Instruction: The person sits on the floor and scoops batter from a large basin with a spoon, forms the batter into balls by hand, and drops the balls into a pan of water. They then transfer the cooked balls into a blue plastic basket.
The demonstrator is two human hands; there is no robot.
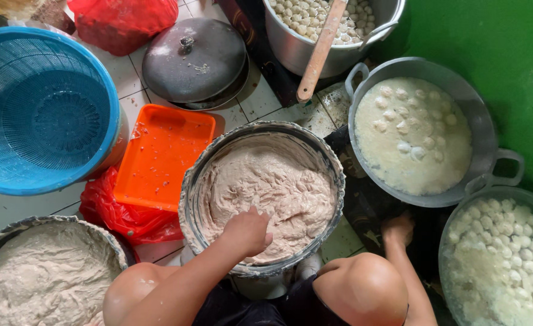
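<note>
The left hand (248, 232) is sunk with curled fingers into the pale pink paste (266, 193) that fills the round metal basin (189, 199) in the middle of the floor, and it seems to close on a lump of it. The paste looks soft, wet and sticky, heavy in bulk; I judge it is best scooped from the near edge in small portions. The right hand (398, 229) rests low on the right near a pot of white balls (495, 259); its grip I cannot tell.
</note>
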